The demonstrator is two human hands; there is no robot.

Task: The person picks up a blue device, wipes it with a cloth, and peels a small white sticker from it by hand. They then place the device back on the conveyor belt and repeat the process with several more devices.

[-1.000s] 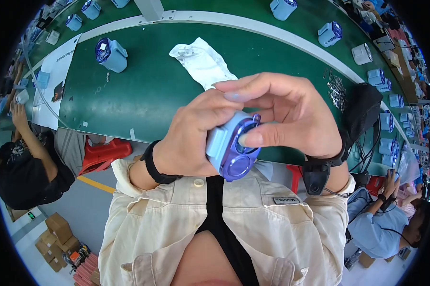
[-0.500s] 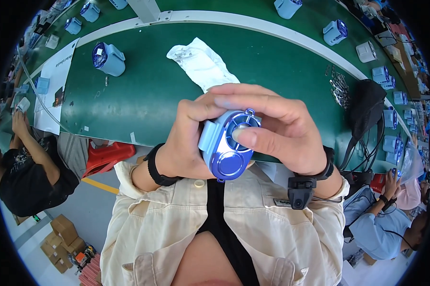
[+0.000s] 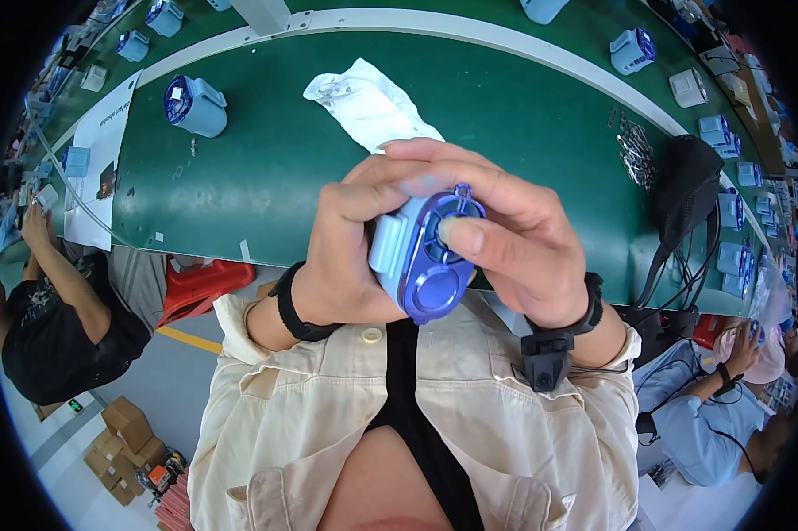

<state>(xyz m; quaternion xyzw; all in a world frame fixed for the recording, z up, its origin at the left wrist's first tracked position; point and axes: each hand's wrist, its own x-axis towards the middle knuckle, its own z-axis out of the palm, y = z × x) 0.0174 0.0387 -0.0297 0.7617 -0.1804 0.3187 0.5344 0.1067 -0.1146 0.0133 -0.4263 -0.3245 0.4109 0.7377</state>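
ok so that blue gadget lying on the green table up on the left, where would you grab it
Probably across the pale blue body of the blue gadget, fingers coming down from above onto its two long flanks. It lies on its side on the green table with open space around it, the round purple face at its left end. Both the left hand and right hand are busy with another one.

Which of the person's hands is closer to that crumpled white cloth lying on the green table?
The left hand. The white cloth lies just beyond its knuckles, slightly to the left. The right hand sits further right of it. Both hands hold the blue device.
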